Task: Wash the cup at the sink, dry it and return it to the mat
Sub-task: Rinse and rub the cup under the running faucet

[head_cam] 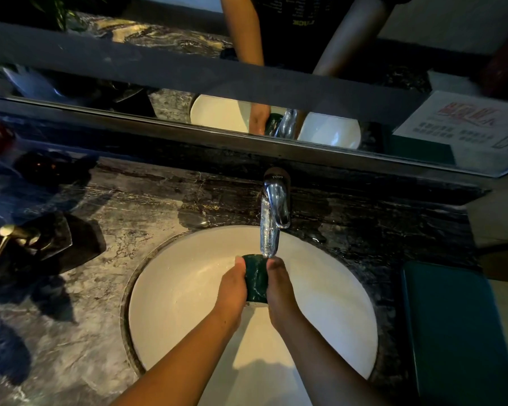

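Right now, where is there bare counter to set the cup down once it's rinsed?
Free: the teal mat right of the sink, and the marble at its front-left. Crowded: the back-left corner by the soap dispenser. Both hands hold the cup under the tap.

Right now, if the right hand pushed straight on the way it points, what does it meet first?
Probably the water stream just past its fingertips, then the faucet behind. The right hand points away from the person, pressed against the green cup. Depth is unclear.
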{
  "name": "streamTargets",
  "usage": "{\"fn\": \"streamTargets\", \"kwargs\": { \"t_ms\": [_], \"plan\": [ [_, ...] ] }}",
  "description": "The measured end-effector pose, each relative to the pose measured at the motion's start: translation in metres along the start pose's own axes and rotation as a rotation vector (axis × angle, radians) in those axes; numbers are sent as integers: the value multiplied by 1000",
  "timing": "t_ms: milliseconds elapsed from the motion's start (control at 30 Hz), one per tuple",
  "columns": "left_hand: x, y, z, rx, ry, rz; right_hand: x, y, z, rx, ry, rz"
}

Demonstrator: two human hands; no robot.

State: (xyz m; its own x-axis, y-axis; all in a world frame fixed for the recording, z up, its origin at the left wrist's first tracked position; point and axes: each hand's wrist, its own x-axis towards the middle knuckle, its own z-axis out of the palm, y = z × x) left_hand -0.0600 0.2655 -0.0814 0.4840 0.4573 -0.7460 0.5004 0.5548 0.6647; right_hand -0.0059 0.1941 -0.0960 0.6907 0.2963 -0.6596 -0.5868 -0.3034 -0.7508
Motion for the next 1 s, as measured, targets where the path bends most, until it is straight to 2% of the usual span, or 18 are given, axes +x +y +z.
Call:
{"fn": "streamTargets", "kwargs": {
  "t_ms": [133, 200, 300, 433, 567, 667, 833, 1000],
  "plan": [
    [4, 4, 1, 285, 139, 196, -4, 3, 1, -126, 121, -131],
    [3, 5, 4, 308, 134, 208, -4, 0, 1, -173, 144, -170],
    [-1, 8, 10, 243, 60, 128, -5, -3, 0, -178, 93, -157],
    [-3, 6, 6, 168, 35, 102, -2, -5, 0, -59, 10, 11],
    [-2, 3, -4, -82, -80, -37, 0, -6, -6, 87, -81, 147],
    [-5, -1, -6, -155, -171, -90, 0, -8, -7, 56, -107, 152],
    [-2, 2, -3, -8, -80, -30, -2, -7, -4, -34, -94, 46],
    [4, 7, 1, 198, -16, 92, 0, 0, -1, -270, -11, -88]
  ]
}}
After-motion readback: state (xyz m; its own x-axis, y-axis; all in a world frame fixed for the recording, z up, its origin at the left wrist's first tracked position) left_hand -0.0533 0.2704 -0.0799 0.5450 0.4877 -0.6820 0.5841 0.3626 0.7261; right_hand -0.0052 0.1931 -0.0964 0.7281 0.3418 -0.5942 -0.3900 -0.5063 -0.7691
